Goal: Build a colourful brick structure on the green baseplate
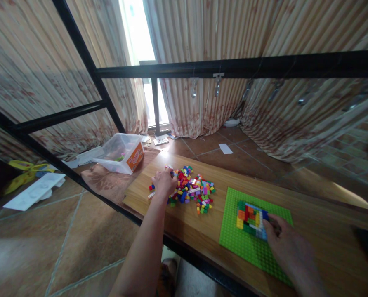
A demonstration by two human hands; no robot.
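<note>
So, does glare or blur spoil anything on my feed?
Head view: daylight between the curtains is blown out to white; head view: glare whitens the far-left corner of the wooden tabletop; head view: the right hand looks soft and blurred, and the green baseplate darkens near it.

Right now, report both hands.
Left hand: curled at the bricks; whether it holds one cannot be told.
Right hand: curled at the build; grip unclear.

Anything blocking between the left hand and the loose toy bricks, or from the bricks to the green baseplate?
Nothing visible. The left hand is at the left side of the loose toy bricks; only wooden tabletop shows between them and the green baseplate. The right hand is at the build's far end.
</note>
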